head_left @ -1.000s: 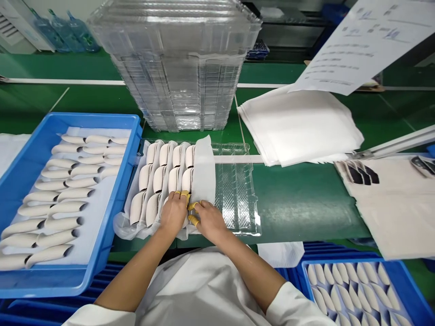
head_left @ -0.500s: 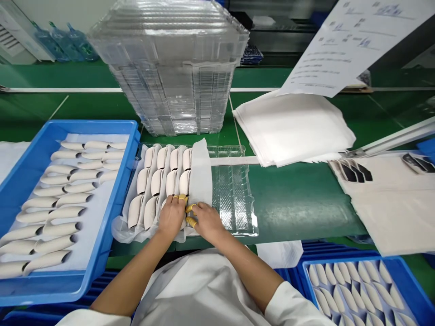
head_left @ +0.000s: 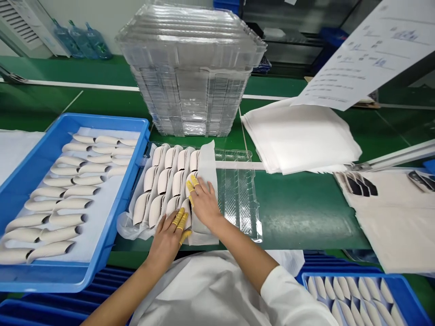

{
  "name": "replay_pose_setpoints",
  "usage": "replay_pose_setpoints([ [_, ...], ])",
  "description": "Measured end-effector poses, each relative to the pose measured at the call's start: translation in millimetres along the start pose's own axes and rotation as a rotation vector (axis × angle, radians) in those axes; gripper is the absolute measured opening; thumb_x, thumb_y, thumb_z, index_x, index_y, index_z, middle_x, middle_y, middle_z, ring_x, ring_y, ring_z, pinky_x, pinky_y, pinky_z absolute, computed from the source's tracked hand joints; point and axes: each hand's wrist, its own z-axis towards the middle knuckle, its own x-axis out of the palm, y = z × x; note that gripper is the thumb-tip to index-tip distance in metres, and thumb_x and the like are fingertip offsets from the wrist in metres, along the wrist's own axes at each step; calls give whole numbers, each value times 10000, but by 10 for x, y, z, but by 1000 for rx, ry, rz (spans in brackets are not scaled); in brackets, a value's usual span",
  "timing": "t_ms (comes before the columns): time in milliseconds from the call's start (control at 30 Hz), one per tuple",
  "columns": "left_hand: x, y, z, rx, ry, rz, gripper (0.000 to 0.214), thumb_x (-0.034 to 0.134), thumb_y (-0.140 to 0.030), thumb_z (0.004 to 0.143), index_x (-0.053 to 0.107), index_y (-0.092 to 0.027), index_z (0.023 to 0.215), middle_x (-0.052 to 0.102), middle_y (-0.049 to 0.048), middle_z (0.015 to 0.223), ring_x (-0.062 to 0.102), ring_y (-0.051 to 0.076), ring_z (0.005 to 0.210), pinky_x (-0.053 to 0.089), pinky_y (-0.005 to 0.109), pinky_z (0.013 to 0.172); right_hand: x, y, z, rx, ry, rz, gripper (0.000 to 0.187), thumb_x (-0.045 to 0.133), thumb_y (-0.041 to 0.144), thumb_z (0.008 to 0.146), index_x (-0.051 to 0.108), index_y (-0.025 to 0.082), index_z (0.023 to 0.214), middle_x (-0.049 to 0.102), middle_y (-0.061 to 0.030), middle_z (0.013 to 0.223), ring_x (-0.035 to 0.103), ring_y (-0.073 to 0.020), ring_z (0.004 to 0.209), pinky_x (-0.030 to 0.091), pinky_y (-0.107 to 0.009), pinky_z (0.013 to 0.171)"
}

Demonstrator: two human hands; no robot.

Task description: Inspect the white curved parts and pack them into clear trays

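Right hand (head_left: 204, 203) resting open on white sheet (head_left: 208, 163), holding nothing closed | left hand (head_left: 165, 244) half-curled at sheet's near edge, grip unclear | sheet lying beside curved white pieces (head_left: 166, 181) in clear plastic tray (head_left: 239, 199) | tray's right part lying bare, green desk (head_left: 299, 213) extending beyond its edge

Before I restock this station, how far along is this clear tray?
Done: the left part of the clear plastic tray holds neat rows of white curved pieces. In hand: the right hand presses a white sheet strip flat beside them, the left hand at its lower edge. Left: the tray's right part stays bare, and the blue plastic crate holds more pieces.
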Motion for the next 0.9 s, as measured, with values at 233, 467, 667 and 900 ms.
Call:
replay_pose_setpoints([
  [233,-30,-34,15,-22,85,-7,362,422,5,888,736,-70,1053,712,185,1184,613,270,1212,484,423,1022,47,-73,319,32,96,-65,451,314,120,964,533,130,1358,462,-175,1510,274,-357,1466,92,-702,1149],
  [467,-96,-42,-16,34,63,-13,406,387,23,855,739,-56,1041,735,177,1130,625,271,1195,487,457,1029,-16,-130,304,11,184,-110,489,316,264,1002,440,144,1460,440,-129,1538,185,-338,1505,106,-654,1177],
  [667,-218,76,165,11,13,-84,397,416,51,823,750,-91,981,757,149,1038,691,256,1042,534,434,983,-201,-236,299,57,159,-222,472,309,167,1000,442,161,1452,367,-123,1582,223,-264,1503,139,-588,1200],
  [900,129,-185,586,144,198,-168,329,497,-78,878,721,-98,1118,649,180,1306,552,270,1289,368,497,1154,-395,-568,769,103,193,-380,396,609,313,942,565,175,1311,471,-117,1482,354,-338,1420,230,-644,1152],
])
